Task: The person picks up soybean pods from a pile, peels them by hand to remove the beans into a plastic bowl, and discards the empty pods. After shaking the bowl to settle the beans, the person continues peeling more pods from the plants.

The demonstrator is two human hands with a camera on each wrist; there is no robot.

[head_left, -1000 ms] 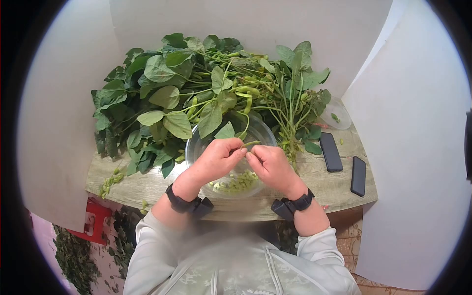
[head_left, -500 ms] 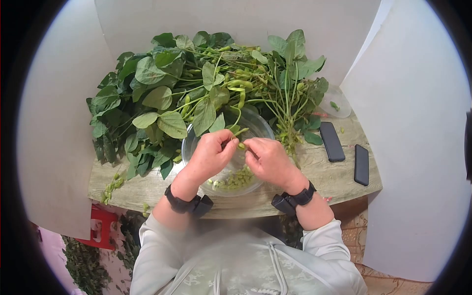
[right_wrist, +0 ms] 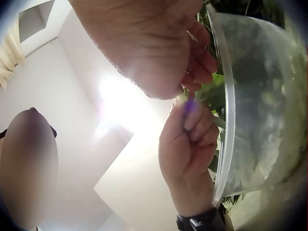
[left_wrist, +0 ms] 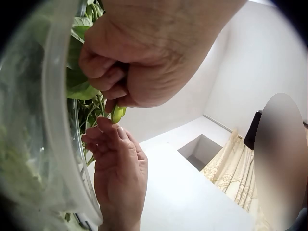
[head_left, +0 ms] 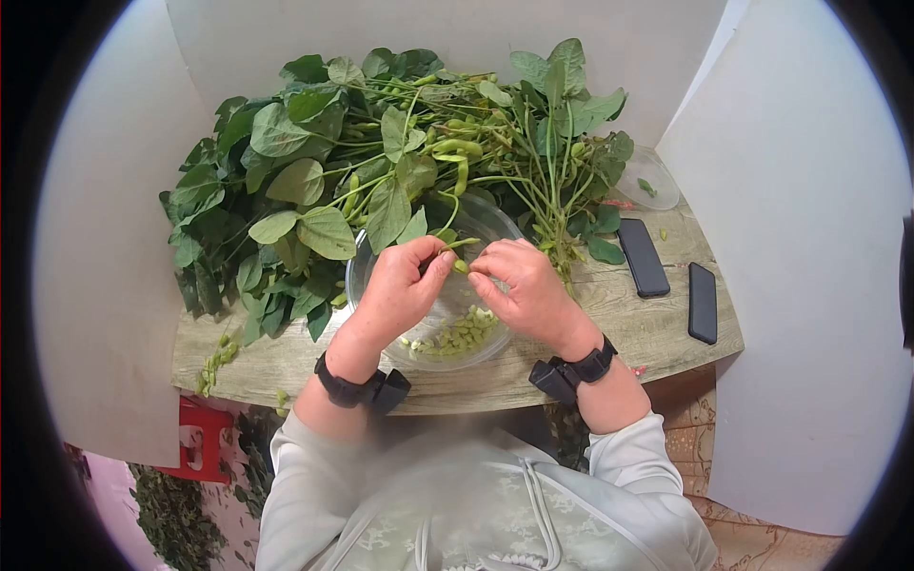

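Over a clear plastic bowl (head_left: 354, 285), both hands meet at a green soybean pod (head_left: 461, 266). My left hand (head_left: 398, 285) pinches one end of it between thumb and curled fingers. At the other end, the thumb and fingertips of my right hand (head_left: 528, 290) pinch the pod. Another slim green pod (head_left: 465, 243) sticks out just beyond the left fingertips. Shelled green beans (head_left: 455, 335) lie in the near part of the bowl. The left wrist view has the pod (left_wrist: 118, 114) between the two hands; in the right wrist view, fingers mostly cover it.
A large heap of leafy soybean plants (head_left: 295, 181) covers the back of the wooden table (head_left: 609, 343), overhanging the bowl. Two black phones (head_left: 645, 258) lie at the right, near a clear lid (head_left: 657, 181). Loose pods (head_left: 219, 364) lie at the left edge. White panels (head_left: 809, 285) enclose the table.
The hands have drawn slightly apart, and a plump pod now shows between their fingertips. The head view has shifted a little, moving the whole table scene up and left.
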